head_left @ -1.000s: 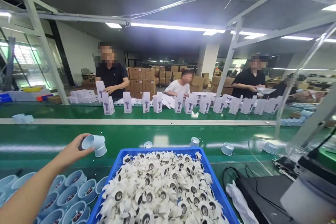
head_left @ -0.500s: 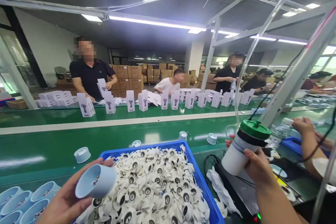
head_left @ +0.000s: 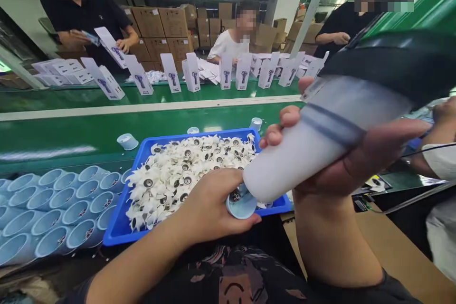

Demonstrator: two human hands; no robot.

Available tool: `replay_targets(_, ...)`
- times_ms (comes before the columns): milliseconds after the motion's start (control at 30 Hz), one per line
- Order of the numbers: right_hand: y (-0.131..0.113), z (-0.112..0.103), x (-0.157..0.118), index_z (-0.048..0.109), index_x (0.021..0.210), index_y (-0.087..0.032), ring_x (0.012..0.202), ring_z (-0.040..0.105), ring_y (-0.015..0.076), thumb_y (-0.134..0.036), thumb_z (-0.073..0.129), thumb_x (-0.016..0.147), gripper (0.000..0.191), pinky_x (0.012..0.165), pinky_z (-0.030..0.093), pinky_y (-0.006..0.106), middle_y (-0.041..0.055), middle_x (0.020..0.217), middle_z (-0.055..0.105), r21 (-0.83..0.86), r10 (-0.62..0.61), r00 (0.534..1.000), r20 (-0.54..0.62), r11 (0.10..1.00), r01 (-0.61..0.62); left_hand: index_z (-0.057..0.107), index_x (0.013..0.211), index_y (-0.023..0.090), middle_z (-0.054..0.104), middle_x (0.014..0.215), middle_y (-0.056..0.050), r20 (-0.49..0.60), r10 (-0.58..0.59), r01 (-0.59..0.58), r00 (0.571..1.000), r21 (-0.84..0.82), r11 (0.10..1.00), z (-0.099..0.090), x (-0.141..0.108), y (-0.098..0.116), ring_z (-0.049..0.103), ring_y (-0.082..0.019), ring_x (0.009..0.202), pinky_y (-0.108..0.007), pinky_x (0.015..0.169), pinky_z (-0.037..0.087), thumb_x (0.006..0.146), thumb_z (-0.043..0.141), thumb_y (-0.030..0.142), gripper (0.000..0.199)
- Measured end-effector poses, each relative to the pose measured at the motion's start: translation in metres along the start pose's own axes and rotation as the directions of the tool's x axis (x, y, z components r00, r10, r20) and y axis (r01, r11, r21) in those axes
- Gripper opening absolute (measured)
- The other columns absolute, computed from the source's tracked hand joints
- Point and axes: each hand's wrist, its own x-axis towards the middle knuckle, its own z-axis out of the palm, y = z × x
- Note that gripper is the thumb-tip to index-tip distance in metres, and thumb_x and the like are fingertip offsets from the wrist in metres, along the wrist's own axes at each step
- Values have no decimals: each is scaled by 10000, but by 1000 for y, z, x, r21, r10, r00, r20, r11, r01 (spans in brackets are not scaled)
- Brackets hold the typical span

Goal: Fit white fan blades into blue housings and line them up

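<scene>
My left hand [head_left: 217, 206] is closed around a light blue plastic cup-shaped housing [head_left: 242, 206], its open mouth tilted up. A small dark metal part shows inside it. My right hand [head_left: 342, 166] grips a white cylinder [head_left: 302, 147] with a black band and a green cap [head_left: 420, 9]. The cylinder slants down, its lower end at the housing's rim; whether it touches the inside I cannot tell. Behind my hands lies a blue tray [head_left: 121, 209] heaped with white fan blades [head_left: 167, 171].
Rows of light blue housings [head_left: 46, 223] stand at the left. Several more lie on the green belt, one of them a housing [head_left: 127, 141] behind the tray. Across the belt stand white printed boxes [head_left: 141, 78] and co-workers, one holding a box. Another person's arm [head_left: 441, 137] is at right.
The housing in my left hand has moved right, to in front of the tray. The white cylinder has come closer and tipped, its lower end now at the housing. The view has tilted down.
</scene>
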Motion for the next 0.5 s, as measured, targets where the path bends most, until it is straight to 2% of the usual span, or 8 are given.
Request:
replay_targets(100, -7, 11, 1, 554, 1176, -252, 599, 565, 128, -857, 438, 850, 697, 624, 484, 273, -43, 738, 511, 27, 128, 988, -89, 992, -126, 660, 884, 210, 678, 821, -9, -33, -28, 28, 999, 10, 1000, 5, 0, 5, 622, -166, 713, -270, 653, 476, 777, 704, 426, 246)
replay_targets(133, -8, 12, 1, 564, 1131, -247, 571, 557, 128, -873, 410, 850, 704, 601, 483, 270, -44, 711, 511, 42, 129, 984, -122, 991, -125, 655, 874, 208, 673, 821, -10, -35, -38, 39, 999, 9, 999, 6, -2, 5, 617, -165, 714, -268, 653, 470, 771, 705, 424, 244)
replay_targets(200, -8, 12, 2, 584, 1008, -246, 546, 557, 145, -874, 551, 794, 664, 561, 495, 274, -37, 684, 524, 57, 93, 986, -141, 995, -86, 646, 857, 204, 666, 818, -12, -39, -46, 46, 998, 3, 999, 7, -3, 5, 610, -165, 719, -269, 655, 462, 763, 709, 414, 239)
replay_targets(300, -5, 10, 1, 606, 950, -250, 540, 547, 164, -741, 820, 670, 605, 520, 501, 284, -31, 682, 531, 58, 37, 993, -110, 998, -31, 630, 839, 198, 642, 776, -7, -60, -23, 23, 998, 13, 1000, 10, -3, 6, 589, -163, 695, -268, 635, 440, 752, 723, 393, 233)
replay_targets(433, -5, 10, 2, 625, 951, -224, 562, 556, 157, -619, 850, 703, 518, 551, 517, 274, -26, 704, 533, 66, 23, 995, -92, 998, -17, 625, 831, 197, 655, 783, -9, -59, -32, 35, 998, 49, 998, 11, 2, 10, 608, -182, 719, -282, 645, 439, 736, 749, 364, 228)
replay_targets(500, -1, 6, 4, 633, 952, -201, 575, 571, 156, -550, 892, 666, 520, 566, 532, 266, -28, 697, 545, 105, 59, 994, -93, 993, -49, 631, 837, 196, 678, 802, -14, -25, -66, 67, 998, 47, 997, 9, 3, 11, 627, -197, 733, -295, 651, 454, 716, 778, 353, 247)
